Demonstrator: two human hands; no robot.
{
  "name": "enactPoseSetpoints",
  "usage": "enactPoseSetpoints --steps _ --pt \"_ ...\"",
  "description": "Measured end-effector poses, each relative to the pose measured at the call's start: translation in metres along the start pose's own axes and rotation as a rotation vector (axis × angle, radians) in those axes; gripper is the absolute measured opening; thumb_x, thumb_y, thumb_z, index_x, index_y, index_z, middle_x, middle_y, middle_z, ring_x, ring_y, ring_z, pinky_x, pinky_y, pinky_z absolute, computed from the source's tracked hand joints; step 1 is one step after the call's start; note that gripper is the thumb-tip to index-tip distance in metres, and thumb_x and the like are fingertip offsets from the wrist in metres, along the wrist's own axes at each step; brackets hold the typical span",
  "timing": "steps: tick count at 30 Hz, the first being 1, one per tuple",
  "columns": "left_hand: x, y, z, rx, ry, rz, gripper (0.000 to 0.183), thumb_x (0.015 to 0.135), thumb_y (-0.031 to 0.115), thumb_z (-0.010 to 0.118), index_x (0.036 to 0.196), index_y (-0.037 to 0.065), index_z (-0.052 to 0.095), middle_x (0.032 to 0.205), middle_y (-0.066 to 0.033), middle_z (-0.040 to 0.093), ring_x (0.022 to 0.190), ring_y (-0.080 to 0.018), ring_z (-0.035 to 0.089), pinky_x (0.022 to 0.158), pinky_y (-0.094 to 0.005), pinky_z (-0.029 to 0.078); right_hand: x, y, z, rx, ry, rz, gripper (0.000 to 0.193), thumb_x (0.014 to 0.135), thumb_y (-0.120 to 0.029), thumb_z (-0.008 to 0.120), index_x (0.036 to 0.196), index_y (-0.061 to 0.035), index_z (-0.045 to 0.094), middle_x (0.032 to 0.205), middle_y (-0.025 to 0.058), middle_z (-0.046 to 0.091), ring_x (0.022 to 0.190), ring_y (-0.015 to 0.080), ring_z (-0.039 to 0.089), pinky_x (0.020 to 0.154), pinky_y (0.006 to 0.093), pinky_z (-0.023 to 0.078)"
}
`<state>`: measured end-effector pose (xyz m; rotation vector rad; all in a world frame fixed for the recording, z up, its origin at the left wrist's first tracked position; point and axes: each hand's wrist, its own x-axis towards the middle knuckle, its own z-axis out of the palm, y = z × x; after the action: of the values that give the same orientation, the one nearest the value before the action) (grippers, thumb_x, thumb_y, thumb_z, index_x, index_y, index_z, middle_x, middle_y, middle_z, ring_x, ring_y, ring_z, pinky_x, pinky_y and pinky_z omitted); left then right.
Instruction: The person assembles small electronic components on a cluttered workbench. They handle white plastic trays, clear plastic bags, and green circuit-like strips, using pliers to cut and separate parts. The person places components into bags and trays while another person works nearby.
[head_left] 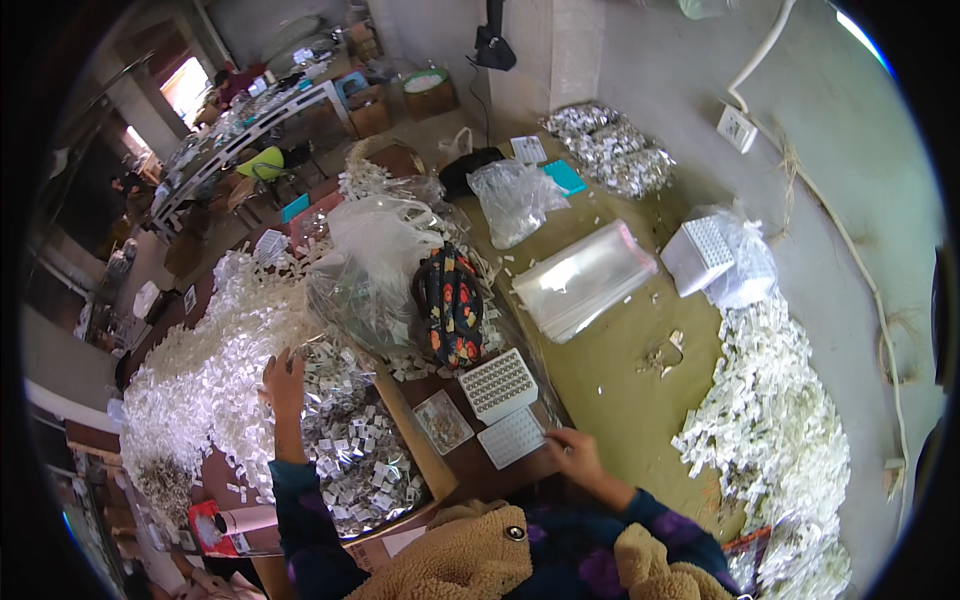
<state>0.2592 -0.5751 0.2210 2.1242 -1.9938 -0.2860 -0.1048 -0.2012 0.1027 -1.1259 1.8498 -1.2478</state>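
My left hand [284, 380] reaches over the edge of a heap of small white pieces [215, 345], its fingers apart and nothing visible in them. Just right of it, a cardboard box [418, 440] holds many small white and silvery pieces [365, 465]. My right hand [574, 456] is closed in a pinch at the right edge of a flat white tray [511, 438]; what the fingers hold, if anything, is too small to tell. Directly beyond this tray stands a white block-shaped rack [498, 386] with rows of round holes. A clear shallow box [443, 421] with small bits lies left of the tray.
A floral bag [450, 305] and clear plastic bags [375, 270] lie beyond the rack. To the right are a stack of clear sleeves [585, 280], white racks [697, 258] and another white heap [770, 420]. A pink cylinder [246, 519] lies at lower left. A person [228, 85] is far back.
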Motion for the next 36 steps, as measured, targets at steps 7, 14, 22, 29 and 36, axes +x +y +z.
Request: enactPoseSetpoints --steps 7,14,22,29,36 --pt "0.091 0.137 0.074 -0.173 0.358 0.425 0.111 0.064 0.045 0.087 0.149 0.0 0.031 0.151 -0.0252 0.037 0.142 -0.0396 0.031 0.118 -0.0463 0.023 -0.037 0.108 -0.038 -0.433 0.275 0.075 0.014 0.085 -0.01 0.064 0.098 -0.005 0.067 0.09 0.0168 0.068 0.075 0.0363 0.066 0.066 0.042 0.054" --pt "0.247 0.183 0.146 -0.046 0.173 0.688 0.13 0.056 0.045 0.093 0.152 -0.003 0.02 0.153 -0.0247 0.032 0.138 -0.0403 0.037 0.115 -0.0455 0.031 -0.057 0.126 -0.034 -0.631 0.146 -0.107 0.027 0.081 -0.014 0.06 0.107 -0.01 0.054 0.092 0.0129 0.053 0.075 0.0356 0.061 0.058 0.0461 0.052" --pt "0.238 0.211 0.177 0.061 0.249 0.647 0.12 0.06 0.043 0.088 0.149 -0.003 0.022 0.149 -0.0235 0.033 0.133 -0.0385 0.038 0.111 -0.0441 0.032 -0.056 0.114 -0.047 -0.545 -0.005 0.056 0.03 0.085 -0.016 0.056 0.113 -0.0055 0.053 0.108 0.0169 0.053 0.091 0.0361 0.061 0.072 0.046 0.053" --pt "0.192 0.247 0.173 0.014 0.22 0.708 0.111 0.064 0.041 0.084 0.147 -0.003 0.024 0.145 -0.0224 0.035 0.129 -0.037 0.038 0.108 -0.0428 0.032 -0.111 0.131 -0.13 -0.708 0.327 0.057 0.058 0.085 -0.02 0.065 0.137 -0.0033 0.046 0.146 0.0206 0.041 0.118 0.0383 0.051 0.102 0.0465 0.041" --pt "0.146 0.265 0.128 -0.027 0.209 0.75 0.103 0.068 0.039 0.081 0.144 -0.004 0.026 0.141 -0.0214 0.036 0.125 -0.0354 0.039 0.104 -0.0416 0.033 -0.096 0.207 -0.269 -0.7 0.457 0.173 0.06 0.088 -0.02 0.065 0.141 -0.0054 0.042 0.147 0.0223 0.039 0.129 0.0411 0.045 0.106 0.0467 0.04"
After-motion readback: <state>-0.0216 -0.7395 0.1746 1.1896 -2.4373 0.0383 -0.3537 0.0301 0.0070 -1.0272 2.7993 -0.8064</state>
